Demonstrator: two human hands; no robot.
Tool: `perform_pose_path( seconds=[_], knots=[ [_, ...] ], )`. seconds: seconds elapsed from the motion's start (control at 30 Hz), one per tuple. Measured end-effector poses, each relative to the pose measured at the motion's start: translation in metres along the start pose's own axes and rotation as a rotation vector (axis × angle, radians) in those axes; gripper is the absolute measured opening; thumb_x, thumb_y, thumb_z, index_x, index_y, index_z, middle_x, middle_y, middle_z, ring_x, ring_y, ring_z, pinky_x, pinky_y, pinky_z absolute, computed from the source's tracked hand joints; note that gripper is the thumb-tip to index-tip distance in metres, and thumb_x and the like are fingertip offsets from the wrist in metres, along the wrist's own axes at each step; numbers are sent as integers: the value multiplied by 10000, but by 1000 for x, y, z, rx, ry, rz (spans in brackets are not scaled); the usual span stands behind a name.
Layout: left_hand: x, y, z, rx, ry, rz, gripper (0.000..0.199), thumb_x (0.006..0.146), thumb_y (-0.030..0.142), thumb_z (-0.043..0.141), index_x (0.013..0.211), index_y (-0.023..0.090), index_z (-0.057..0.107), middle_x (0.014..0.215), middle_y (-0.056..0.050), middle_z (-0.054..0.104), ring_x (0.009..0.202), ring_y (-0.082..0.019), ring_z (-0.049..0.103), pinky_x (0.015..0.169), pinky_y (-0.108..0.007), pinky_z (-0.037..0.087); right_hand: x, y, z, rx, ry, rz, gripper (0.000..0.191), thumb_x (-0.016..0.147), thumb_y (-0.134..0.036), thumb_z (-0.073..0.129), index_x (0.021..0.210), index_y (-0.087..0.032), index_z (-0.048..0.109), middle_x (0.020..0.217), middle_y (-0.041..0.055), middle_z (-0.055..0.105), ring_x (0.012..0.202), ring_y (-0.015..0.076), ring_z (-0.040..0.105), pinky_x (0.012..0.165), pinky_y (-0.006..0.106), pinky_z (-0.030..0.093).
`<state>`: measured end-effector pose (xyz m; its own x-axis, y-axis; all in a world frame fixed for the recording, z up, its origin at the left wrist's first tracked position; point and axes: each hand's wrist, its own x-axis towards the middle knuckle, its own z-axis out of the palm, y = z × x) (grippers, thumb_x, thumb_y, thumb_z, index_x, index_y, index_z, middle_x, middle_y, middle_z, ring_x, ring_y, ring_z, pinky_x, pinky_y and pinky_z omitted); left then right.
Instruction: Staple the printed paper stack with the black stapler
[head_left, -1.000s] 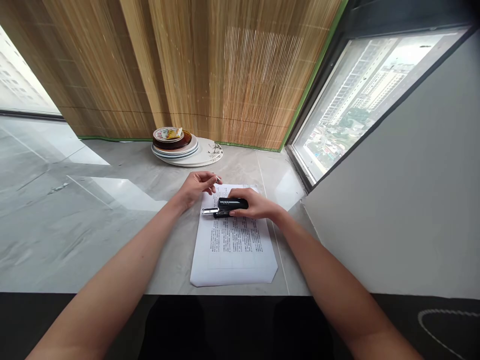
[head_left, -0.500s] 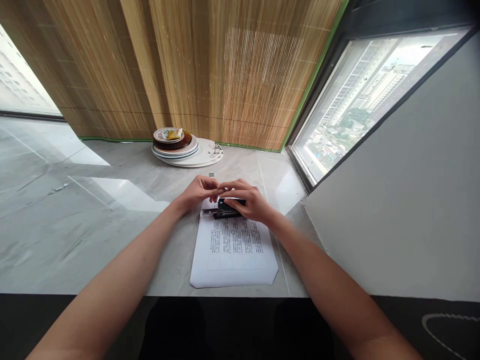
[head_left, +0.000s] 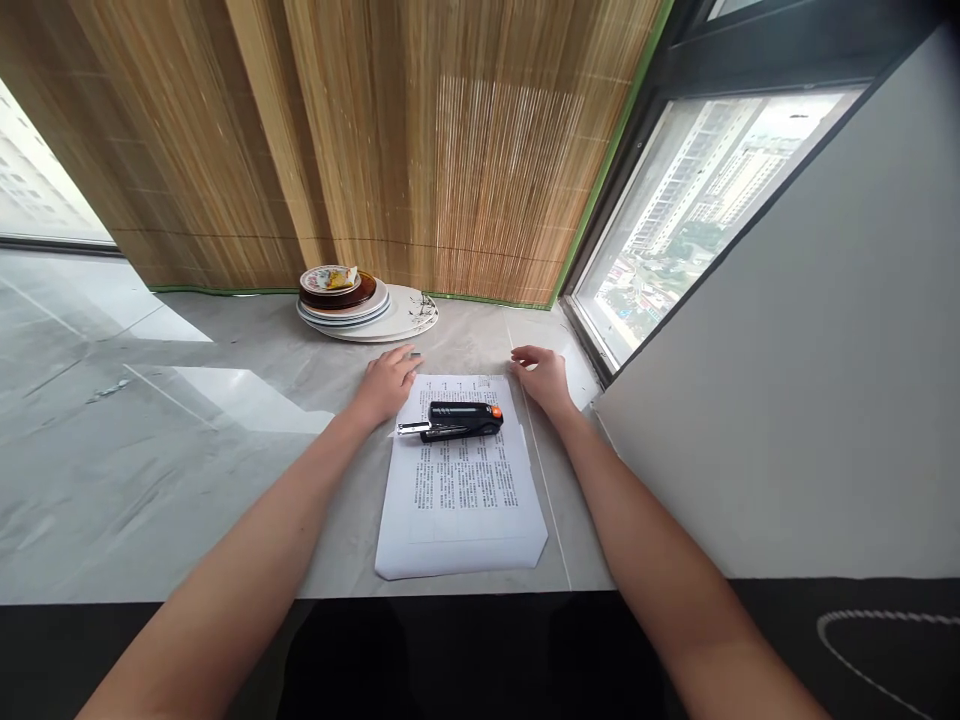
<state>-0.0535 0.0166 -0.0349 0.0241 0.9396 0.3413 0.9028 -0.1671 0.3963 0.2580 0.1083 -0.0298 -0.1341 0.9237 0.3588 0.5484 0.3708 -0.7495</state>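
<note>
A black stapler (head_left: 465,420) with an orange spot on its right end lies across a stack of printed paper (head_left: 465,545). From its left end a metal tray (head_left: 413,428) sticks out. My left hand (head_left: 388,385) rests at the paper's upper left corner, fingers stretched forward. Its fingertips are at a small dark greenish piece (head_left: 415,354) on the counter; whether they touch it I cannot tell. Beyond the paper's upper right edge is my right hand (head_left: 546,380), its fingers loosely bent and apart, with nothing visible in them.
Stacked plates (head_left: 341,310) stand at the back of the marble-look counter (head_left: 247,500), with a yellow and white wrapper (head_left: 343,279) on top. Behind them hangs a bamboo blind (head_left: 360,150). A window (head_left: 675,220) and a white wall (head_left: 795,400) bound the right side.
My hands have parted from above the stapler, which now shows whole. The left moved slightly left toward the small piece; the right moved right, off the stapler. The view shifted a little.
</note>
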Motion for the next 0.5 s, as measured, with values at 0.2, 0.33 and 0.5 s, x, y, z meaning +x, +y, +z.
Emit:
perform_pose_path(
  seconds=[0.2,0.33,0.5],
  knots=[
    [0,-5,0,-34,29,30,295,935,139,487,1038,224,750,1176,-92,712,1133,-288,623,1063,-459,477,2,5,5,-122,-56,-31,195,836,-235,687,980,-237,819,1004,35,819,844,214,708,986,395,541],
    [1,-6,-1,-43,69,61,197,881,117,523,916,228,681,1026,-95,694,1018,-307,616,974,-474,493,4,11,11,-157,-64,-66,211,842,-219,661,979,-233,821,1005,49,816,834,233,681,1023,471,511],
    [1,-1,-3,-138,120,86,215,909,121,496,995,228,661,1024,-96,706,991,-295,630,944,-455,491,-1,-8,11,-58,76,-168,177,890,-276,670,999,-219,797,1232,109,755,920,241,680,1045,526,483]
  ],
)
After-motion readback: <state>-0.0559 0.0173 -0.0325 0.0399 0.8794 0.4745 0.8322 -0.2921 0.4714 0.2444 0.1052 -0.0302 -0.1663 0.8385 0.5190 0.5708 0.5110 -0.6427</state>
